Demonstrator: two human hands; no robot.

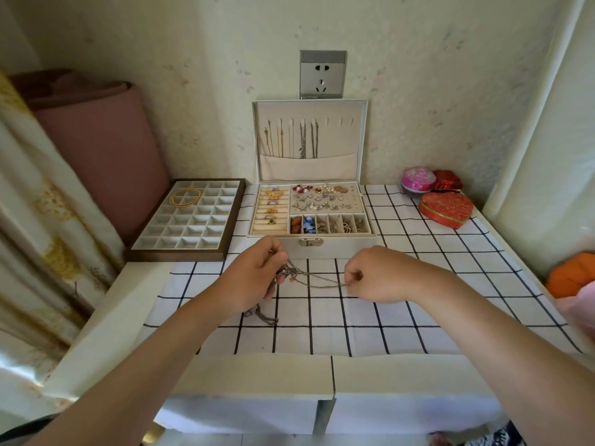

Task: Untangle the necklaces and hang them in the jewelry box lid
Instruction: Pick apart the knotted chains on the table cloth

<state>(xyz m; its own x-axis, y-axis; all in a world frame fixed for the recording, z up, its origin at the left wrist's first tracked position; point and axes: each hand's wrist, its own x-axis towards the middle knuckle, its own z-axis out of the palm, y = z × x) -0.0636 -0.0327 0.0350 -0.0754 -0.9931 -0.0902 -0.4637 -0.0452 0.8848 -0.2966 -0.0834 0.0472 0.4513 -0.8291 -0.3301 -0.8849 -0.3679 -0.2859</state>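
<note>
A tangle of silver necklaces (306,275) is stretched between my hands just above the checked cloth. My left hand (254,278) grips the bunched end, and a loop of chain (262,315) hangs from it down onto the cloth. My right hand (373,275) pinches one chain end and holds it out to the right. Behind them stands the open white jewelry box (309,243). Its upright lid (351,136) has several gold and silver necklaces (291,138) hanging from hooks into a pocket; the hooks on the right are bare.
A brown compartment tray (180,249) with gold bangles (185,197) lies at the left. A red heart-shaped box (446,209), a pink round case (418,179) and a small red box (447,181) sit at the back right. An orange object (568,275) lies at the right edge.
</note>
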